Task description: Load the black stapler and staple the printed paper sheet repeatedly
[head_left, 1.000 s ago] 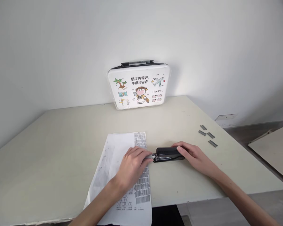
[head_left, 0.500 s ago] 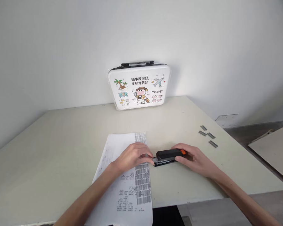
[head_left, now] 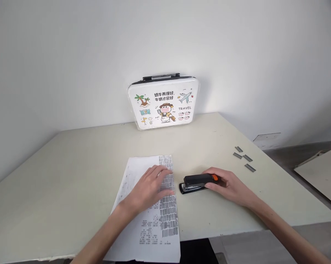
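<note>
Paper lies on the desk; over it, contact unclear, the left hand, grip spread and empty. Just right, apart, sits the stapler, rear gripped by the right hand. Farther right, staple strips. Judged step: steadying the stapler; next move calls for a firm right grip.

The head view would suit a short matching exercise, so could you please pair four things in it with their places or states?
Things:
1. Stapler
2. Grey strips
3. White case
4. Left hand

Places or states:
A. Over the printed paper, thumb and fingers apart
B. Standing upright at the back of the table
C. Held by the right hand
D. Lying near the table's right edge

Pairs: 1-C, 2-D, 3-B, 4-A
</note>
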The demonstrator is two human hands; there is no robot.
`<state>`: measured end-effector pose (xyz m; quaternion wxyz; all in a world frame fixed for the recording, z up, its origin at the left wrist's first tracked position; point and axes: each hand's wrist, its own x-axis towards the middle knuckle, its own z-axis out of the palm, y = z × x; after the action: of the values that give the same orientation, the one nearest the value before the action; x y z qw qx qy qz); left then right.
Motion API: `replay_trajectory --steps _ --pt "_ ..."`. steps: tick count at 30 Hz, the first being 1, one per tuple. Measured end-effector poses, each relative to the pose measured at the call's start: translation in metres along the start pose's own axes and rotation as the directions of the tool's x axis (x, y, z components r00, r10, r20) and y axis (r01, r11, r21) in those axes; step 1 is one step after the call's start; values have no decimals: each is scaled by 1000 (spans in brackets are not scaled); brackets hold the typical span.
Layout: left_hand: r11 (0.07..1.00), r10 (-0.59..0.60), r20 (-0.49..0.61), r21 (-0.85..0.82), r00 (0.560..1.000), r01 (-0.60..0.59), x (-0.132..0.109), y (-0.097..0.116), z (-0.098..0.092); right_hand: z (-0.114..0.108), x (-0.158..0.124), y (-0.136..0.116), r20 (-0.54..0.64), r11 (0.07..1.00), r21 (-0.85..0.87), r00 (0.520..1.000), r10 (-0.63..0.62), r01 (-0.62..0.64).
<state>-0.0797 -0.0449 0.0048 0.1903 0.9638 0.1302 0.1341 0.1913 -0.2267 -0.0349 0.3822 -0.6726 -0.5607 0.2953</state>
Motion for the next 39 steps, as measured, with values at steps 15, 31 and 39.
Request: replay_trajectory --steps 15,31,39 --pt "991 5 206 132 979 -33 -136 34 -10 4 -3 2 23 999 6 998 53 -53" --pt "983 95 140 146 986 -115 -81 30 21 5 -4 5 17 999 -17 999 28 -28" --pt "969 167 118 162 979 -185 -59 16 27 5 -2 -1 -19 1000 5 1000 -5 5"
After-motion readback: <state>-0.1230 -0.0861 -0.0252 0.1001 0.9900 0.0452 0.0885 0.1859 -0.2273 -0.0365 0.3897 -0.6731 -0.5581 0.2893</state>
